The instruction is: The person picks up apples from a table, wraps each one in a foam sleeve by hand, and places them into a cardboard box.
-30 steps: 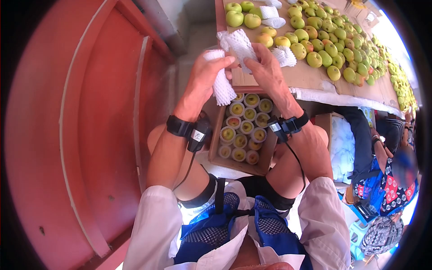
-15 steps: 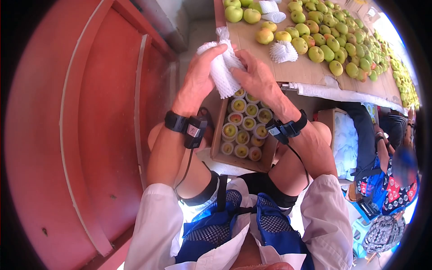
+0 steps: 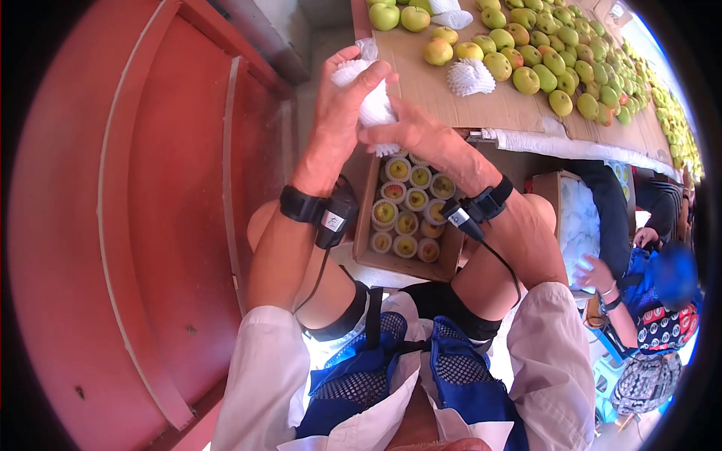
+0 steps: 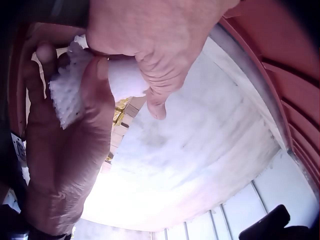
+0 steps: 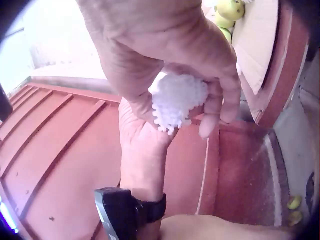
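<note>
A white foam net sleeve [image 3: 376, 110] is held between both hands near the table corner. My left hand [image 3: 336, 114] grips its upper part, thumb laid across it; the left wrist view shows the net [image 4: 65, 95] under that thumb. The right hand [image 3: 423, 137] curls round the lower end, and in the right wrist view the net's frilled edge [image 5: 172, 112] pokes out between its thumb and fingers. Whether the net has anything inside cannot be told. Below the hands stands a cardboard box [image 3: 391, 261] of apples [image 3: 406, 222] in white nets.
Many loose green and reddish apples [image 3: 560, 103] lie on the cardboard-covered table [image 3: 504, 120], with a netted one [image 3: 471, 77] near its edge. A red door [image 3: 165, 225] is at the left. To the right are a box of white nets [image 3: 579, 218] and another person [image 3: 662, 323].
Both hands have come together round the foam, the right sliding down to its lower end. Two net pieces seen apart earlier now look bunched together. The other person has raised a hand.
</note>
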Demonstrator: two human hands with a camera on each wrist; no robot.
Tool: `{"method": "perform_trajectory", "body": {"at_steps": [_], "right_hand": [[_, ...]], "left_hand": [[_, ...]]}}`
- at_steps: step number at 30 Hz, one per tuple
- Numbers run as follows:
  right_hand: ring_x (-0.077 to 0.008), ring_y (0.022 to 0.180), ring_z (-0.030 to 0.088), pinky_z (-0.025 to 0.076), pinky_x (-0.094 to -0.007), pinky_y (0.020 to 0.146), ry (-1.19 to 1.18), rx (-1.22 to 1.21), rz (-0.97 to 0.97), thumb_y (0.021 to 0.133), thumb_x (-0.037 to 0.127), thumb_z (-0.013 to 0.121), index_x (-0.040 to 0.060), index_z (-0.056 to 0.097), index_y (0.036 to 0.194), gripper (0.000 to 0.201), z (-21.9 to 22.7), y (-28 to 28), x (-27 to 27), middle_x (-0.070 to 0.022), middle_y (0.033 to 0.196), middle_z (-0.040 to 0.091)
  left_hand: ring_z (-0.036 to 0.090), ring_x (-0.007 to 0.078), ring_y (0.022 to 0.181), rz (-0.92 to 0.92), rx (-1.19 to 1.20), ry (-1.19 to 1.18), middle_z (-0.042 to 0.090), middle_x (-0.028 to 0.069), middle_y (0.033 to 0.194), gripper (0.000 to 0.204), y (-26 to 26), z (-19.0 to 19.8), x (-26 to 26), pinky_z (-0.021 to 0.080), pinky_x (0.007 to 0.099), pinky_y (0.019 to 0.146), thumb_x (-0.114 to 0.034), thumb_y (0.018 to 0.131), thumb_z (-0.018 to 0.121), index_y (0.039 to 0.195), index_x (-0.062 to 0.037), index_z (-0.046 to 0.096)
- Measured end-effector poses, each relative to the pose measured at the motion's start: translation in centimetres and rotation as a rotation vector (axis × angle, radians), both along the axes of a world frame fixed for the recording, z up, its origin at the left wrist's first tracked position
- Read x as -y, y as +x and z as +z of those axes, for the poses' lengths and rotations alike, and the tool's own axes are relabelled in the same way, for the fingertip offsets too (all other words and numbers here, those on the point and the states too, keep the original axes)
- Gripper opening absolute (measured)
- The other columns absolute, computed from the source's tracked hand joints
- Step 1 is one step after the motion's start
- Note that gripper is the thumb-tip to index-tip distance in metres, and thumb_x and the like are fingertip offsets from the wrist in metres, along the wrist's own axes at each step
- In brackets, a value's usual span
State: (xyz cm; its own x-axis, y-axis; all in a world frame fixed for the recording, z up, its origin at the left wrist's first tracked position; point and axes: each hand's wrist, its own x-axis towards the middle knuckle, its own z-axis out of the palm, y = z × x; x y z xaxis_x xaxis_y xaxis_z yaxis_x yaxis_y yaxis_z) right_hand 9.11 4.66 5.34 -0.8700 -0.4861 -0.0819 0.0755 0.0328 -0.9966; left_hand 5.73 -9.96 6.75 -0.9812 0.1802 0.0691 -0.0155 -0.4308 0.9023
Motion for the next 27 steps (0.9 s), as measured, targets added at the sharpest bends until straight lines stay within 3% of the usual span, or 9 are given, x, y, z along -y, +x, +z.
{"method": "perform_trajectory", "body": {"at_steps": [4,12,15,18,21,22,25,26,27], "right_hand": [[-0.0166,0.095,0.063,0.045,-0.0292,0.090,0.058,-0.013,-0.020,0.084,0.028,0.069,0.0009,0.064,0.113,0.040,1.0,-0.1,-0.6,-0.0050,0.095,0.068],[-0.0174,0.095,0.064,0.045,-0.0299,0.092,0.074,-0.023,0.013,0.083,0.027,0.070,0.0008,0.065,0.110,0.038,1.0,-0.2,-0.8,-0.0067,0.094,0.070],[-0.0158,0.076,0.064,0.052,-0.0297,0.073,-0.098,0.104,0.004,0.079,0.015,0.072,-0.0029,0.063,0.111,0.037,0.2,-0.3,-0.5,-0.0068,0.085,0.066],[-0.0144,0.074,0.064,0.053,-0.0284,0.066,-0.153,0.122,-0.044,0.078,0.012,0.073,-0.0026,0.062,0.113,0.039,-1.2,-0.2,0.2,-0.0066,0.085,0.064],[-0.0145,0.072,0.064,0.053,-0.0272,0.060,0.023,0.007,-0.102,0.078,0.013,0.074,-0.0021,0.061,0.114,0.041,-1.9,-0.4,0.4,-0.0076,0.089,0.063],[-0.0169,0.080,0.065,0.055,-0.0296,0.070,0.097,-0.019,-0.087,0.079,0.016,0.074,0.0000,0.062,0.114,0.040,-2.0,-0.5,0.6,-0.0080,0.096,0.064],[-0.0193,0.092,0.065,0.054,-0.0334,0.083,0.167,-0.331,-0.253,0.079,0.019,0.077,0.0026,0.062,0.113,0.041,-2.2,-0.3,1.5,-0.0063,0.099,0.065],[-0.0210,0.103,0.063,0.050,-0.0362,0.093,0.165,-0.238,-0.194,0.078,0.023,0.079,0.0045,0.061,0.116,0.046,-1.6,-0.1,1.3,-0.0066,0.106,0.065],[-0.0213,0.102,0.063,0.050,-0.0364,0.093,0.116,-0.241,-0.165,0.078,0.023,0.080,0.0042,0.060,0.117,0.048,-1.3,-0.1,1.2,-0.0069,0.106,0.065]], "left_hand": [[0.065,0.0313,0.115,-0.179,0.004,0.033,0.064,0.0202,0.117,0.072,-0.5,-0.2,1.0,0.055,0.0439,0.096,-0.030,0.090,0.081,0.141,0.0026,0.042],[0.065,0.0293,0.114,-0.241,0.204,0.098,0.066,0.0143,0.112,0.054,-0.5,-0.3,1.6,0.054,0.0429,0.094,-0.038,0.091,0.079,0.122,0.0022,0.059],[0.066,0.0282,0.112,-0.199,0.182,0.075,0.068,0.0118,0.102,0.047,-0.5,-0.6,1.1,0.056,0.0407,0.088,-0.036,0.092,0.078,0.115,0.0018,0.062],[0.067,0.0258,0.107,-0.155,0.130,-0.017,0.068,0.0100,0.093,0.039,-0.1,0.0,0.6,0.056,0.0375,0.084,-0.031,0.092,0.078,0.111,0.0011,0.064],[0.070,0.0208,0.086,-0.081,0.020,-0.031,0.067,0.0083,0.084,0.028,0.8,0.6,-0.9,0.056,0.0326,0.073,-0.021,0.092,0.077,0.104,-0.0012,0.061],[0.070,0.0204,0.082,-0.070,0.000,-0.018,0.066,0.0080,0.082,0.028,0.9,0.5,-1.0,0.056,0.0319,0.071,-0.021,0.093,0.077,0.103,-0.0017,0.060],[0.062,0.0152,0.061,-0.006,-0.047,0.045,0.059,0.0033,0.071,0.025,0.6,0.4,-1.2,0.053,0.0299,0.058,-0.014,0.092,0.077,0.099,-0.0038,0.055],[0.059,0.0137,0.057,0.003,-0.075,0.075,0.058,0.0024,0.069,0.027,0.4,0.6,-1.2,0.050,0.0292,0.054,-0.012,0.090,0.078,0.099,-0.0041,0.054],[0.056,0.0123,0.052,0.012,-0.103,0.104,0.056,0.0016,0.066,0.029,0.2,0.7,-1.3,0.048,0.0284,0.050,-0.010,0.089,0.079,0.099,-0.0044,0.052]]}}
